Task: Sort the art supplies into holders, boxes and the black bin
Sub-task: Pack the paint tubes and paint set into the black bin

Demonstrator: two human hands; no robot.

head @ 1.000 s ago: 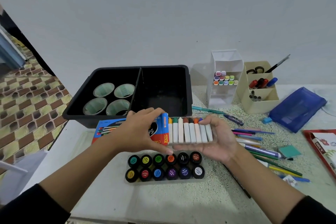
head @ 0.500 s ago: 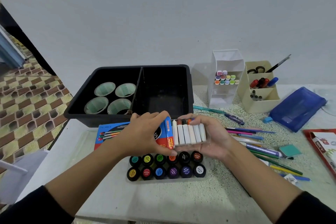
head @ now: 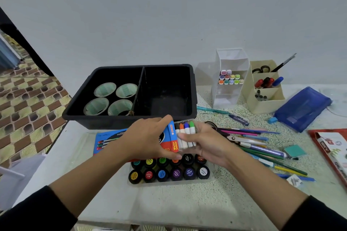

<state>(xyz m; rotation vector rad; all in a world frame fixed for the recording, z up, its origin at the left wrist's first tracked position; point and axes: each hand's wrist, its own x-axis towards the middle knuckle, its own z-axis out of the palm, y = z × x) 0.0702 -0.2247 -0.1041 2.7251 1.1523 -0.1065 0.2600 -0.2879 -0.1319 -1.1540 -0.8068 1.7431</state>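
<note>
Worktop and contents, largest first.

1. Pale speckled table [head: 169, 202], against a plain wall.
2. Black plastic bin [head: 105, 122], rectangular, split by an upright divider; stands at the back left of the table. The left compartment holds four tape rolls [head: 102, 90], laid flat.
3. Translucent blue zip case [head: 302, 108], far right, lying flat.
4. Beige tiered desk organiser [head: 266, 103], holding scissors, markers and a brush; just beside it is a clear tiered marker holder [head: 225, 99] with pastel-capped markers [head: 230, 79] in its upper tier.
5. Flat blue brush packet [head: 107, 140], in front of the bin and partly under the left forearm.
6. Clear tray of twelve black paint jars [head: 169, 173], in two rows, directly below the hands.
7. Loose pens and pencils [head: 262, 148], scattered right of the hands, with metal scissors [head: 238, 139] among them.
8. Red-and-blue cardboard water-colour box [head: 173, 139], held above the jars in front of the bin. The left hand [head: 146, 140] grips it, fingers curled over the top.
9. White paint tubes [head: 186, 133] with coloured caps: four show at the box's open end. The right hand [head: 210, 142] cradles them, thumb pressed across.
10. Teal eraser block [head: 294, 151], near the pens.
</note>
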